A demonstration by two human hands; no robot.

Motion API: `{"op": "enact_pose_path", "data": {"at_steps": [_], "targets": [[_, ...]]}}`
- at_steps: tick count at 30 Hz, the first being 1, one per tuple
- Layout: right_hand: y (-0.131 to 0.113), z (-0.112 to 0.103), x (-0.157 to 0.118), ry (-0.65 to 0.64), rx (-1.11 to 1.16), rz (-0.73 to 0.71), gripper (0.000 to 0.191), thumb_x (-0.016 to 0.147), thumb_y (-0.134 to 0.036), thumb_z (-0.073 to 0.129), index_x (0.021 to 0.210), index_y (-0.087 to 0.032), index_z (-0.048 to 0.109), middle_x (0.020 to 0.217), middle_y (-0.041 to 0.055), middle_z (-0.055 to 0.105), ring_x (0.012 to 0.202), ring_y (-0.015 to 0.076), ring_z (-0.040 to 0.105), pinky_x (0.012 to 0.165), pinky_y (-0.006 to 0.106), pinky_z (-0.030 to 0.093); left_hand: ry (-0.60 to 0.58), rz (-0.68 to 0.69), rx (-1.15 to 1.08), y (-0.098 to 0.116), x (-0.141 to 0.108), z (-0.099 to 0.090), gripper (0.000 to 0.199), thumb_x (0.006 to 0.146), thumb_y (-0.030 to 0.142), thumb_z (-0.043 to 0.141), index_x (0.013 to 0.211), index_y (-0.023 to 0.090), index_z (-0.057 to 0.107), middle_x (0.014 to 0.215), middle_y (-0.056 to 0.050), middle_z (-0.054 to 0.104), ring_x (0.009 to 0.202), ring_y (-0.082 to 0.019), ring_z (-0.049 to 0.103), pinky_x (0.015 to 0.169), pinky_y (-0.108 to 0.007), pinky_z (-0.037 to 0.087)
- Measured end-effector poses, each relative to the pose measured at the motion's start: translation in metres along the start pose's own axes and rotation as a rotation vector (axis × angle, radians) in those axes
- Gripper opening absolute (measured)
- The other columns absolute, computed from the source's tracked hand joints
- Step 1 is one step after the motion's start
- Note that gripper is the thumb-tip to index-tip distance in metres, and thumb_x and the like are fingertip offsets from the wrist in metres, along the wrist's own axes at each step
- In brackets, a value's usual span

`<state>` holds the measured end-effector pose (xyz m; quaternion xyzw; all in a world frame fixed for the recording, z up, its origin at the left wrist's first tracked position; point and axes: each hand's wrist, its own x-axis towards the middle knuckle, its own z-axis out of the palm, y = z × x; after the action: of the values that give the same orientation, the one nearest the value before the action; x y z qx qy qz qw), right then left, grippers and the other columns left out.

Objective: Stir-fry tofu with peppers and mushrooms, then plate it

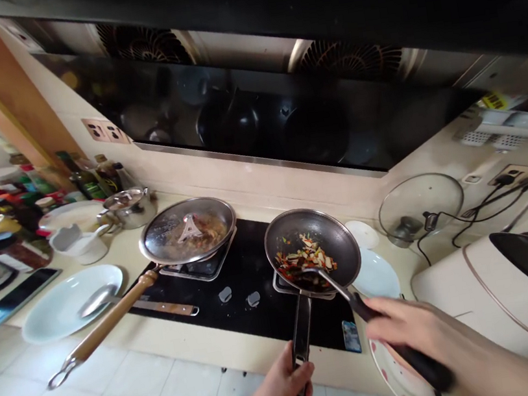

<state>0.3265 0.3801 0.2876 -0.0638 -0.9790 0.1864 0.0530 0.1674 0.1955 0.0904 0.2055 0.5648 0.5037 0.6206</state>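
Note:
My left hand [290, 381] is wrapped round the black handle [302, 327] of a small dark frying pan [344, 246] at the right burner. Chopped food [307, 254] in red, green and pale pieces lies in that pan. In my right hand [405, 329] is the black grip of a metal spatula [335, 284], whose head reaches into the food and is partly hidden by it. To the left, a lidded pan [188, 230] with a wooden handle [109, 321] stands on the other burner.
A pale oval plate [72, 320] holding a spoon [96, 301] lies left of the black hob [211, 313]. Bottles [84, 177] and jars crowd the far left. On the right are a glass lid [420, 205], plates [377, 272], cords and a white appliance [486, 311]. A range hood [258, 120] hangs above.

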Motion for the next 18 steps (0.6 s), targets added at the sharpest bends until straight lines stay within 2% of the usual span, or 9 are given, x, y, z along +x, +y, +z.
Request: {"op": "enact_pose_path", "data": {"at_steps": [2, 4, 6, 8, 10, 15, 18], "targets": [[0.017, 0.014, 0.019, 0.007, 0.006, -0.022, 0.019, 0.087, -0.018, 0.049, 0.093, -0.026, 0.065, 0.09, 0.0047, 0.063, 0.078, 0.0165, 0.064, 0.068, 0.024, 0.05, 0.005, -0.004, -0.006, -0.002, 0.001, 0.0, 0.056, 0.07, 0.065, 0.056, 0.097, 0.022, 0.033, 0.045, 0.011, 0.051, 0.028, -0.006, 0.035, 0.029, -0.016, 0.023], [0.041, 0.029, 0.039, 0.071, -0.02, -0.018, 0.023, 0.09, -0.018, 0.044, 0.101, -0.023, 0.063, 0.103, 0.0098, 0.063, 0.092, 0.019, 0.063, 0.078, 0.029, 0.051, 0.015, -0.022, -0.016, -0.005, 0.003, -0.001, 0.059, 0.069, 0.066, 0.057, 0.099, 0.022, 0.033, 0.046, 0.01, 0.052, 0.028, -0.006, 0.036, 0.028, -0.016, 0.023], [0.062, 0.043, 0.053, 0.113, -0.081, -0.004, 0.025, 0.09, -0.017, 0.043, 0.101, -0.022, 0.064, 0.116, 0.0137, 0.06, 0.1, 0.0218, 0.062, 0.083, 0.033, 0.05, 0.025, -0.036, -0.03, -0.006, 0.004, -0.001, 0.062, 0.068, 0.067, 0.058, 0.101, 0.022, 0.032, 0.046, 0.01, 0.052, 0.029, -0.006, 0.037, 0.027, -0.016, 0.023], [0.072, 0.052, 0.055, 0.092, -0.134, 0.004, 0.025, 0.088, -0.015, 0.044, 0.098, -0.022, 0.066, 0.12, 0.0145, 0.059, 0.1, 0.0238, 0.063, 0.083, 0.036, 0.051, 0.034, -0.035, -0.033, -0.005, 0.003, 0.0, 0.061, 0.068, 0.068, 0.058, 0.101, 0.022, 0.033, 0.046, 0.01, 0.052, 0.029, -0.006, 0.037, 0.027, -0.015, 0.023], [0.067, 0.052, 0.043, 0.039, -0.132, 0.003, 0.025, 0.085, -0.013, 0.046, 0.095, -0.023, 0.066, 0.116, 0.0122, 0.061, 0.098, 0.0235, 0.064, 0.08, 0.034, 0.052, 0.042, -0.039, -0.029, -0.003, 0.002, 0.001, 0.061, 0.066, 0.07, 0.058, 0.097, 0.023, 0.033, 0.046, 0.01, 0.052, 0.028, -0.005, 0.036, 0.027, -0.015, 0.022], [0.03, 0.026, -0.002, -0.025, -0.027, 0.021, 0.027, 0.082, -0.013, 0.052, 0.098, -0.029, 0.067, 0.106, 0.0051, 0.065, 0.09, 0.0206, 0.064, 0.074, 0.028, 0.051, 0.031, -0.049, -0.029, 0.003, -0.002, 0.003, 0.062, 0.063, 0.073, 0.059, 0.092, 0.024, 0.034, 0.046, 0.011, 0.052, 0.026, -0.005, 0.035, 0.027, -0.016, 0.027], [0.039, 0.032, 0.009, -0.012, -0.037, -0.009, 0.026, 0.083, -0.013, 0.051, 0.099, -0.027, 0.066, 0.11, 0.0073, 0.064, 0.092, 0.0202, 0.064, 0.078, 0.028, 0.051, 0.043, -0.045, -0.041, 0.0, -0.001, 0.002, 0.061, 0.064, 0.072, 0.059, 0.094, 0.024, 0.035, 0.047, 0.01, 0.052, 0.027, -0.005, 0.035, 0.027, -0.016, 0.023]]}}
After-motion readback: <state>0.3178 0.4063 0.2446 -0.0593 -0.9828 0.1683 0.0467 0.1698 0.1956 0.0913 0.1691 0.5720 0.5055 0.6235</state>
